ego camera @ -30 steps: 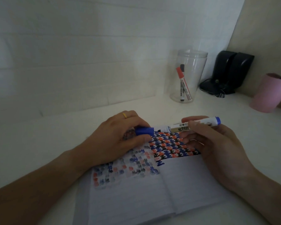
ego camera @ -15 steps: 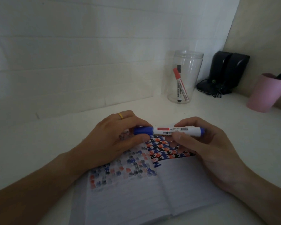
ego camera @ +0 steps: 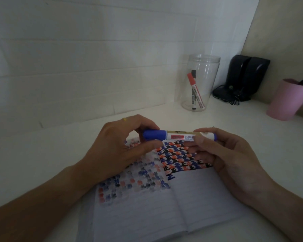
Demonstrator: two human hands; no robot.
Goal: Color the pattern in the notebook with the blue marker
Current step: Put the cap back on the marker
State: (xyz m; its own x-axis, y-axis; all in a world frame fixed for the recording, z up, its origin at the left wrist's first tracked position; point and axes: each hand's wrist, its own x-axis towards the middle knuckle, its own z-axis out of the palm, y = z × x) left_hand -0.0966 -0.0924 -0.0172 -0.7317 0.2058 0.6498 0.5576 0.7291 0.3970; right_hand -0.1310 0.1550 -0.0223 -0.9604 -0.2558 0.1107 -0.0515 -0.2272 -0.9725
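An open lined notebook (ego camera: 164, 212) lies on the white desk in front of me. Its right page carries a dense blue, orange and black pattern (ego camera: 178, 158); the left page shows fainter bleed-through marks. Above the pattern I hold the blue marker (ego camera: 178, 136) level, its cap on and pointing left. My left hand (ego camera: 115, 151), with a gold ring, pinches the blue cap. My right hand (ego camera: 222, 158) grips the white barrel near its blue tail end.
A clear plastic jar (ego camera: 198, 84) with a red and a black marker stands at the back. Black speakers (ego camera: 243, 79) with a cable sit in the corner. A pink cup (ego camera: 287, 100) holding pens stands at the far right. A white brick wall runs behind.
One second ago the cap was off the barrel with a gap showing; now the cap sits closed on the marker, and both hands hold it level.
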